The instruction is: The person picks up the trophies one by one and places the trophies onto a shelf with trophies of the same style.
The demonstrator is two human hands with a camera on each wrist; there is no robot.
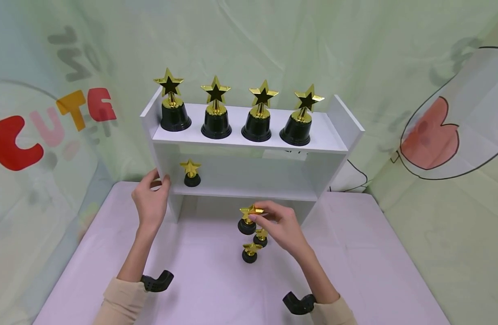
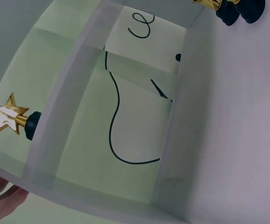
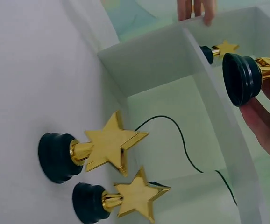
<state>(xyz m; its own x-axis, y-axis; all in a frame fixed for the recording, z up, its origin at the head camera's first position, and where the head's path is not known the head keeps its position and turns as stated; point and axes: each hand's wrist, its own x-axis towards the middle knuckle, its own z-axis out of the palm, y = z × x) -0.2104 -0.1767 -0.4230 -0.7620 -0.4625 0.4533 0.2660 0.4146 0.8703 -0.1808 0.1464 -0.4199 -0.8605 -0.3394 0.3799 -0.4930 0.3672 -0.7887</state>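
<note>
My right hand [image 1: 282, 224] pinches a small gold star trophy [image 1: 247, 225] by its star, raised off the table with its black base downward. In the right wrist view, the hollow underside of that base [image 3: 238, 79] shows. Two more small trophies stand on the table beneath it, a nearer one [image 1: 250, 256] and one [image 1: 261, 238] just behind. My left hand [image 1: 150, 201] grips the left side panel of a white shelf unit [image 1: 249, 192], thumb inside and fingers outside. Close to that thumb, another small star trophy [image 1: 191, 175] stands on the middle shelf.
Several larger star trophies [image 1: 216, 119] stand in a row on the top shelf. A pale cloth covers the table [image 1: 374, 271]. Behind the unit hangs a printed green curtain [image 1: 249, 40]. The unit's right side panel [image 1: 345, 122] rises above the top shelf.
</note>
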